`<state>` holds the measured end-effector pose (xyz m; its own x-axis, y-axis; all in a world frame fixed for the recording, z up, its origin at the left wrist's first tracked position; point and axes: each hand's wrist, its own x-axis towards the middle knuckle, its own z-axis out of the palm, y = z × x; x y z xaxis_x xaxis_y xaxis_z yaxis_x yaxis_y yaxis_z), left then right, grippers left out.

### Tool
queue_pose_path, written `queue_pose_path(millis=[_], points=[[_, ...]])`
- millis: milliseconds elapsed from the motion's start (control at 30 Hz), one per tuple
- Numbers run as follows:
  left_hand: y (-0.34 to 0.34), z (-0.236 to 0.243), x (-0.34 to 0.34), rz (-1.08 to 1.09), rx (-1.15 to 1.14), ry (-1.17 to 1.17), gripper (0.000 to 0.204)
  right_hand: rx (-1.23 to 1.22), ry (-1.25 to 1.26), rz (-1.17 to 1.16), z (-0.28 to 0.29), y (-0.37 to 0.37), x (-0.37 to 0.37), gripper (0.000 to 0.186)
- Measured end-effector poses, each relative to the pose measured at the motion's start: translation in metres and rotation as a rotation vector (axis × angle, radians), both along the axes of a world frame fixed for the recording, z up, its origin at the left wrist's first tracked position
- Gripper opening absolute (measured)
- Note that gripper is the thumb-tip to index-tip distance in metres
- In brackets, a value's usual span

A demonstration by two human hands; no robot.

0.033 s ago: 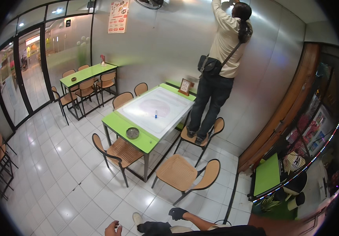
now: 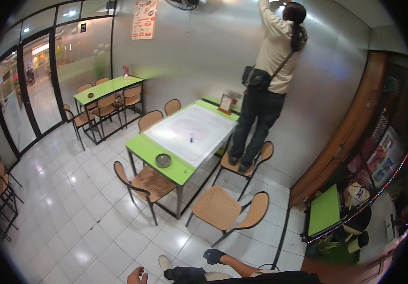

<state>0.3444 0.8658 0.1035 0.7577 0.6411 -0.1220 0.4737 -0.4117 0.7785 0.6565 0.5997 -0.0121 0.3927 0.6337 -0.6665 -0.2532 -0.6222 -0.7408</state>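
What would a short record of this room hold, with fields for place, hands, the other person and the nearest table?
Place: tiled eating room, green-edged tables, wooden chairs
Left hand: at the lower edge, fingers open, holding nothing, beside a white shoe
Right hand: not in view
Other person: stands on a chair, arms raised to the wall
Nearest table: bears a round dish and a small blue thing

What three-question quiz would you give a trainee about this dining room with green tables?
1. True or false: the person in the beige top stands on the white tiled floor.
2. What sits on the near end of the green-edged rectangular table? A: round grey dish; B: laptop; C: kettle.
3. What hangs at that person's hip?
Key: 1 false, they stand on a wooden chair; 2 A; 3 a black shoulder bag.
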Motion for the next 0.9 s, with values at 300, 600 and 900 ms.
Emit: queue_pose_path(millis=[300,600,900], points=[[0.134,0.02,-0.032,0.315,-0.101,0.146,0.036,0.233,-0.013,0.244,-0.029,0.288,0.016,0.026],[0.284,0.004,0.007,0.235,-0.16,0.21,0.034,0.257,-0.189,0.348,0.036,0.449,0.023,0.031],[0.512,-0.001,0.105,-0.161,-0.061,0.256,0.035,0.188,-0.037,-0.484,-0.063,0.436,0.078,0.023]])
